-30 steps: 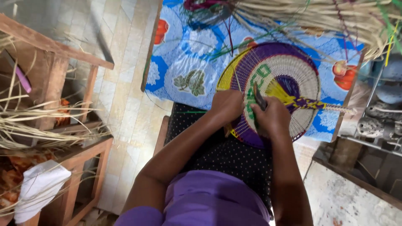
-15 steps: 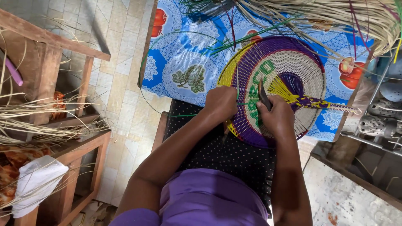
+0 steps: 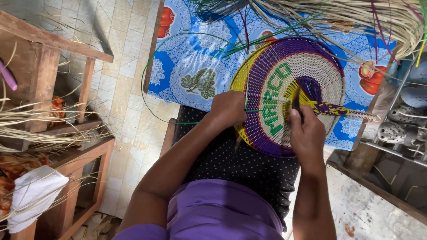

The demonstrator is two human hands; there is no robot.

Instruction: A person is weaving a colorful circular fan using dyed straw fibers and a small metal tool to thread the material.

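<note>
Woven fan [image 3: 307, 75] is lying half on the lap, half over the near edge of the bench [image 3: 195, 66] with the blue flowered cloth; handle [image 3: 351, 113] points off to the right; left hand [image 3: 227, 108] is clenched at the fan's left rim, fingers pinching a thin green strand [image 3: 153, 66] that loops out wide over the cloth and the tiled floor [image 3: 129, 89]; right hand [image 3: 307, 131] is closed round a dark pointed tool [image 3: 297, 100] with the tip sitting near the yellow fan-out at the middle of the weave; I'd say the trick here is to keep that strand taut and flat with the left while the tool lifts just one rib, not two, and pull snug without puckering the rows; room-wise it's tight: straw bundle [image 3: 347, 18] hangs over the top edge of the fan, rack [image 3: 400, 129] crowds the right, wooden shelf [image 3: 58, 89] with more straw sits well off left; the open side is left over the floor, so the loop has space to swing there.
</note>
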